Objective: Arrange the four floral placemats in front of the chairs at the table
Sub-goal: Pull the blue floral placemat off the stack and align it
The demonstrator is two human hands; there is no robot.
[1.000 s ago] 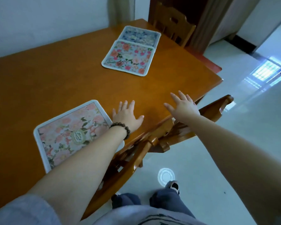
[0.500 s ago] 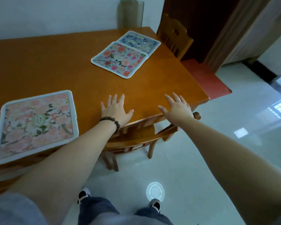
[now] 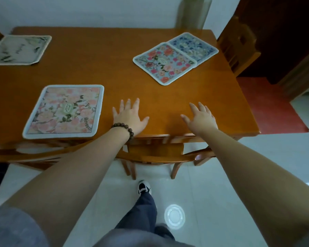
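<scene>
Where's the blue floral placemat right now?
In the head view, the blue floral placemat lies at the table's far right corner, partly tucked under the red-and-pink floral placemat, next to the chair at the right end.

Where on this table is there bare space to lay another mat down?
The widest bare stretch runs down the table middle, between the pale mat at far left and the two overlapping mats. The near edge is also bare around the left hand and right hand, beside the pink mat. The far right corner is crowded.

The blue placemat [image 3: 194,46] is partly covered by the red-flowered placemat [image 3: 165,63]. The pale green placemat [image 3: 18,49] runs off the left edge, its print blurred.
</scene>
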